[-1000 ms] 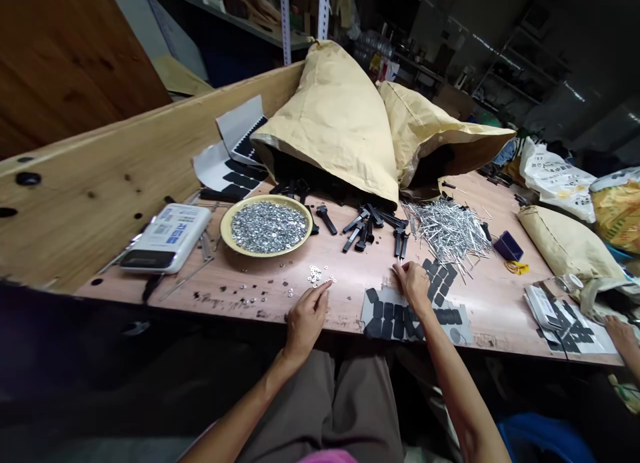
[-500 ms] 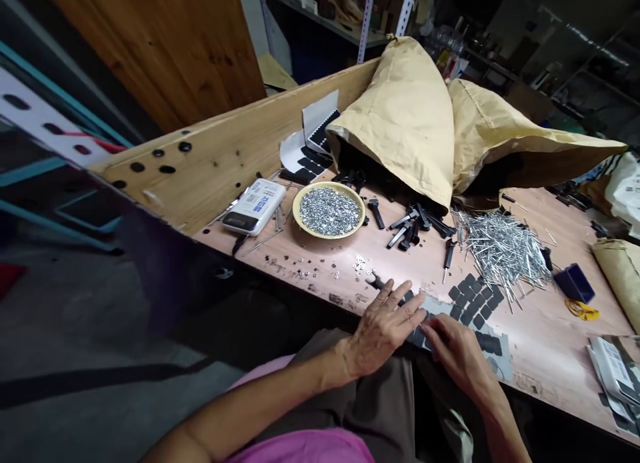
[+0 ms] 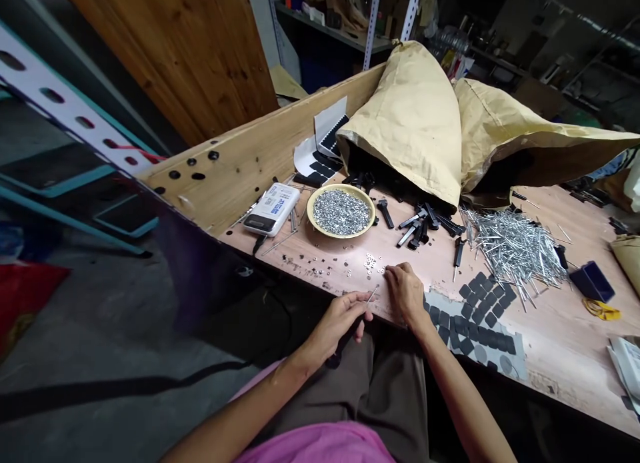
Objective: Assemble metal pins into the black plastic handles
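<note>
My left hand point(image 3: 345, 320) is closed at the table's front edge. It grips a black plastic part with a thin metal pin point(image 3: 373, 294) sticking out past the fingertips; the black body is mostly hidden under the palm. Close by on the right, my right hand point(image 3: 406, 293) rests on the tabletop with its fingertips pinched together. Whatever is between them is too small to make out. Just beyond those fingertips lie loose washers point(image 3: 370, 263). Several black pads point(image 3: 465, 326) cover a grey sheet point(image 3: 520, 356) to the right of my right wrist.
A yellow bowl point(image 3: 341, 235) full of small washers stands behind, beside a white box-shaped device point(image 3: 273, 210). Black plastic parts point(image 3: 420, 224) and a heap of metal pins point(image 3: 520, 250) lie before large paper sacks point(image 3: 407, 123). A small blue box point(image 3: 593, 281) sits right.
My left hand has drawn back from the grey sheet, and the pin now shows in it. My right hand has moved left and away from me to the loose washers. The view has shifted slightly.
</note>
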The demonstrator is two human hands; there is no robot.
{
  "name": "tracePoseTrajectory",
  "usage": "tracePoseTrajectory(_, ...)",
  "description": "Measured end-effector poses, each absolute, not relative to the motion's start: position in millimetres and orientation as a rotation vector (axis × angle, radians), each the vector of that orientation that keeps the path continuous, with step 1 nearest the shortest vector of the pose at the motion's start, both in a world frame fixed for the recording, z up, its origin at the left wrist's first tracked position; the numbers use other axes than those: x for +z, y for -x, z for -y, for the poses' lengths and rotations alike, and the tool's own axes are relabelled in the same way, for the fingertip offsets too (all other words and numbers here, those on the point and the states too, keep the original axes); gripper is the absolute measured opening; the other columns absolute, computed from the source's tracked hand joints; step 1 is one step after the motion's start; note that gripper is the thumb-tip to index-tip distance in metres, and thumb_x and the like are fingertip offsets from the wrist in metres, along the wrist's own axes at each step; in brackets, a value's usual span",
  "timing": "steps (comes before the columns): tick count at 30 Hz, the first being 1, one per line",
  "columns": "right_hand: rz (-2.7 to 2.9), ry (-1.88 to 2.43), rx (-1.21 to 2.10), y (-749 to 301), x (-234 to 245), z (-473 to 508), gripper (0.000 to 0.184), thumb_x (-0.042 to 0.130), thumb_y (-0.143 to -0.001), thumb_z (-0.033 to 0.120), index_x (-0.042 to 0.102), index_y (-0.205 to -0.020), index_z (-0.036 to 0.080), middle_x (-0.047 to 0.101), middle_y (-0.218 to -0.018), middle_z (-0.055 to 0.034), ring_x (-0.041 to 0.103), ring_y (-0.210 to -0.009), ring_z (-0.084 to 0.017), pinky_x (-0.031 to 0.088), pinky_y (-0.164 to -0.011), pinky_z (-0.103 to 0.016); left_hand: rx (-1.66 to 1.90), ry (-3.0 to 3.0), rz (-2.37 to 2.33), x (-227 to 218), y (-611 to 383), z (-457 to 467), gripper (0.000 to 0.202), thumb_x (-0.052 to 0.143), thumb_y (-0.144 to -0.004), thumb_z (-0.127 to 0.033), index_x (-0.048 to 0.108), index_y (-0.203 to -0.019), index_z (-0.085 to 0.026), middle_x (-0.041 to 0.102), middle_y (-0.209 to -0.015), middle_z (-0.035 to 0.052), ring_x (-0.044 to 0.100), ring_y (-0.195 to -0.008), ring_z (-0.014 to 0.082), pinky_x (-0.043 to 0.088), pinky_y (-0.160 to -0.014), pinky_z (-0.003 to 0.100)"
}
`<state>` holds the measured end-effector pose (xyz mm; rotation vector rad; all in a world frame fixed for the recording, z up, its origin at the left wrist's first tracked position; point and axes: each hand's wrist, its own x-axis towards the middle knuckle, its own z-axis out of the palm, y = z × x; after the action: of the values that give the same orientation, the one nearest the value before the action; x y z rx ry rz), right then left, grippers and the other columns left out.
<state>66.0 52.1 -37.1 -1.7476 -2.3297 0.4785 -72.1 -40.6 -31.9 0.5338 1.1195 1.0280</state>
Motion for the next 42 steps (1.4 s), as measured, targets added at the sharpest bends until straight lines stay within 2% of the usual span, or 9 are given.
tracePoseTrajectory(6,2.447,1.746,0.377,-63.0,-37.6,-53.5,0.019,0.043,-0.087,0.016,0.062,-0.085,0.020,0.061,-0.094,-0.0086,0.055,-0.085,-0.020,0.039,-0.068,-0.028,1.037,-0.393,-1.134,-26.5,72.7,30.6,0.040,0.060,-0.068,-0.034,0.061,-0.102,-0.013,0.046,-0.051,-0.0093,0.028,-0.031,0.0012,0.016,-0.031,0.015)
tracePoseTrajectory(11,1.917,1.535,0.761,-70.5,-39.0,-40.4,0.008,0.049,-0.083,0.023,0.055,-0.087,0.019,0.063,-0.085,-0.0052,0.057,-0.078,-0.018,0.045,-0.073,-0.031,0.990,-0.370,-1.079,-20.7,68.6,27.9,0.046,0.059,-0.069,-0.034,0.061,-0.111,-0.013,0.042,-0.050,-0.0099,0.024,-0.031,0.0003,0.010,-0.032,0.015)
tracePoseTrajectory(15,1.417,1.396,1.081,-71.9,-30.3,-21.9,0.024,0.062,-0.074,0.037,0.053,-0.087,0.019,0.064,-0.079,-0.0023,0.061,-0.069,-0.015,0.050,-0.066,-0.030,0.952,-0.424,-1.060,-16.4,61.8,28.8,0.048,0.058,-0.071,-0.035,0.061,-0.114,-0.014,0.041,-0.049,-0.0096,0.022,-0.031,0.0000,0.008,-0.034,0.016)
tracePoseTrajectory(19,1.204,1.350,1.161,-70.9,-21.8,-8.9,0.030,0.070,-0.067,0.037,0.054,-0.086,0.019,0.067,-0.078,-0.0026,0.064,-0.071,-0.016,0.052,-0.069,-0.031,0.946,-0.491,-1.037,-15.7,54.2,30.9,0.049,0.059,-0.072,-0.038,0.062,-0.115,-0.014,0.040,-0.050,-0.0094,0.021,-0.032,0.0000,0.008,-0.035,0.017)
tracePoseTrajectory(27,1.222,1.272,1.047,-79.9,-21.3,3.5,0.027,0.071,-0.070,0.036,0.055,-0.085,0.018,0.070,-0.077,-0.0028,0.067,-0.071,-0.016,0.055,-0.067,-0.030,0.935,-0.570,-0.991,-12.6,47.5,34.5,0.055,0.061,-0.073,-0.040,0.058,-0.121,-0.013,0.041,-0.052,-0.0090,0.021,-0.033,-0.0002,0.009,-0.035,0.017)
tracePoseTrajectory(32,1.618,1.159,0.573,-88.9,-26.6,10.2,0.006,0.060,-0.082,0.024,0.060,-0.087,0.021,0.070,-0.080,-0.0025,0.068,-0.073,-0.015,0.056,-0.067,-0.028,0.887,-0.576,-0.963,-8.9,47.4,36.1,0.058,0.061,-0.074,-0.040,0.055,-0.126,-0.015,0.039,-0.053,-0.0097,0.020,-0.033,-0.0007,0.008,-0.035,0.016)
tracePoseTrajectory(35,1.864,0.976,0.337,-95.4,-25.6,12.4,0.013,0.054,-0.085,0.016,0.063,-0.090,0.022,0.071,-0.084,-0.0037,0.068,-0.081,-0.016,0.056,-0.074,-0.029,0.859,-0.573,-0.966,-7.5,49.1,36.6,0.058,0.060,-0.075,-0.039,0.053,-0.127,-0.016,0.039,-0.052,-0.0099,0.019,-0.033,-0.0005,0.007,-0.035,0.016)
tracePoseTrajectory(39,1.896,1.051,0.477,-104.6,-16.7,10.6,0.017,0.053,-0.088,0.021,0.064,-0.100,0.023,0.071,-0.091,-0.0053,0.068,-0.084,-0.017,0.056,-0.074,-0.029,0.818,-0.547,-0.912,-5.0,54.2,33.9,0.057,0.061,-0.073,-0.036,0.054,-0.126,-0.016,0.038,-0.050,-0.0103,0.019,-0.033,-0.0001,0.006,-0.035,0.016)
tracePoseTrajectory(42,1.878,1.088,0.721,-112.1,-9.6,3.9,0.017,0.056,-0.087,0.031,0.068,-0.095,0.023,0.070,-0.089,-0.0053,0.067,-0.082,-0.016,0.055,-0.072,-0.027,0.774,-0.544,-0.838,-3.0,57.7,31.4,0.057,0.063,-0.071,-0.035,0.055,-0.124,-0.016,0.040,-0.050,-0.0103,0.019,-0.033,-0.0001,0.007,-0.035,0.016)
